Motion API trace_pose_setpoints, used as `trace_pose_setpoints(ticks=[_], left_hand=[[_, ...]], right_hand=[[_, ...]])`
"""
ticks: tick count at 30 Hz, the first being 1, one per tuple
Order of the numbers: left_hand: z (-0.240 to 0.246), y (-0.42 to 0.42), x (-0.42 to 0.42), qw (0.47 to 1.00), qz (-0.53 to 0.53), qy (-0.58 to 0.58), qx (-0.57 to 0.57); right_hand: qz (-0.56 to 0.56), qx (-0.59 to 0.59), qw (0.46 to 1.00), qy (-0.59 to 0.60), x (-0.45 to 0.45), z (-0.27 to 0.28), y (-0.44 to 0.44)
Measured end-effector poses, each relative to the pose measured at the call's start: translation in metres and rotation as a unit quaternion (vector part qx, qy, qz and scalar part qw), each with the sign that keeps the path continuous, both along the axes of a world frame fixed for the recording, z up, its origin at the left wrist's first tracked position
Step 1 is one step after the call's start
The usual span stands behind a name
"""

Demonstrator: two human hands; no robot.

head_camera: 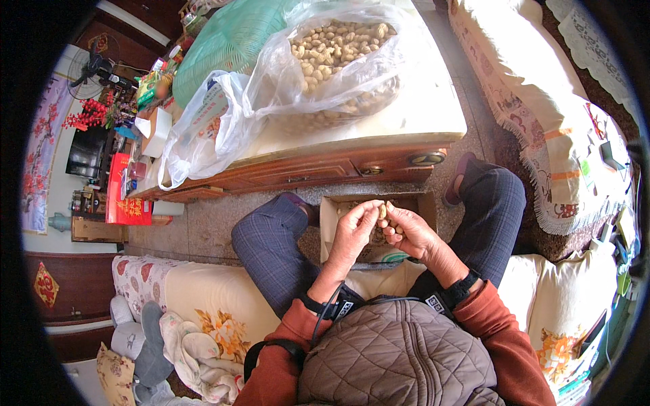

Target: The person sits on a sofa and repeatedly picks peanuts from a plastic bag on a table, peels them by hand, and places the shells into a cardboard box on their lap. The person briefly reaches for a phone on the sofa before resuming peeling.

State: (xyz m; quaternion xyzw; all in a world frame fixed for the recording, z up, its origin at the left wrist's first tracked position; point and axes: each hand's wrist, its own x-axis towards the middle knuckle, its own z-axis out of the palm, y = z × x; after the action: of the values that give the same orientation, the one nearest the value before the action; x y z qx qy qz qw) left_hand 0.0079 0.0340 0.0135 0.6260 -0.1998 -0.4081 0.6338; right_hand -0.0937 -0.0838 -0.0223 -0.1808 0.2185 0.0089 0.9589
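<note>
Both of my hands meet over an open cardboard box (329,223) on the floor between my feet. My left hand (354,227) pinches an unshelled peanut (382,211) between thumb and fingertips. My right hand (414,234) touches the same peanut with its thumb, and its curled fingers appear to hold a few more peanuts. Bits of brown shell seem to lie in the box, mostly hidden by my hands. Beyond it, a clear plastic bag (274,76) full of unshelled peanuts (325,51) stands open on the table.
A white plastic bag (203,132) with some contents lies at the near left of the table (429,101). Behind it leans a green mesh basket or cover (228,40). A covered sofa (538,127) stands at right, and a red box (127,193) at left.
</note>
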Motion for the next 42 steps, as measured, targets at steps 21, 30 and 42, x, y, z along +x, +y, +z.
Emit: trace_pose_setpoints(ticks=[21, 30, 42], left_hand=[[0.000, 0.000, 0.002, 0.976, -0.058, -0.211, 0.003], [-0.011, -0.001, 0.006, 0.984, -0.038, -0.174, -0.012], [-0.021, -0.004, 0.001, 0.968, -0.017, -0.249, 0.042]], right_hand=[[0.003, 0.026, 0.999, 0.018, -0.001, 0.006, -0.002], [-0.008, -0.184, 0.983, -0.008, 0.000, 0.008, 0.001], [0.004, -0.265, 0.964, 0.023, 0.000, 0.003, 0.008]])
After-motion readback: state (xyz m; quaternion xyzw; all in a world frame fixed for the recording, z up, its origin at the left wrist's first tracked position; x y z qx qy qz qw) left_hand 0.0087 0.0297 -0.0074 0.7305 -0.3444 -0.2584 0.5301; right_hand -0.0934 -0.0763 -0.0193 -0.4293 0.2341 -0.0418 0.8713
